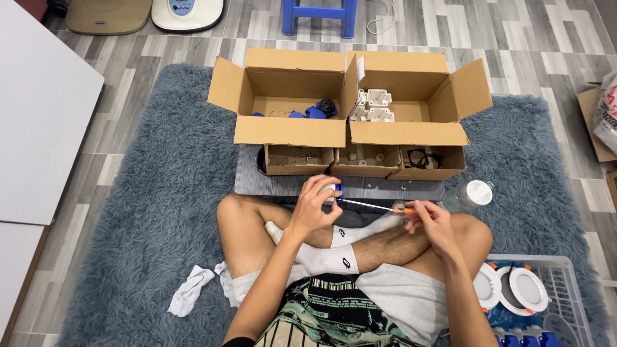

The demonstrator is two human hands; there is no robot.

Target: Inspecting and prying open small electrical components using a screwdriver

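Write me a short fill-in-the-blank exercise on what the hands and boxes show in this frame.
1. The right hand holds a screwdriver by its ____ handle.
2. The left hand grips a small white and ____ part.
3. The person sits cross-legged on a shaggy ____ rug.
4. White parts lie in the large cardboard box on the person's ____.

Missing words: orange; blue; grey-blue; right

A room in a home, used for small assembly work; the person sits cross-legged, in socks, on a shaggy blue-grey rug (148,193) over grey wood-look flooring (508,32); open cardboard boxes (289,96) of small parts stand along the rug's far edge; a blue plastic stool (319,16) stands beyond.
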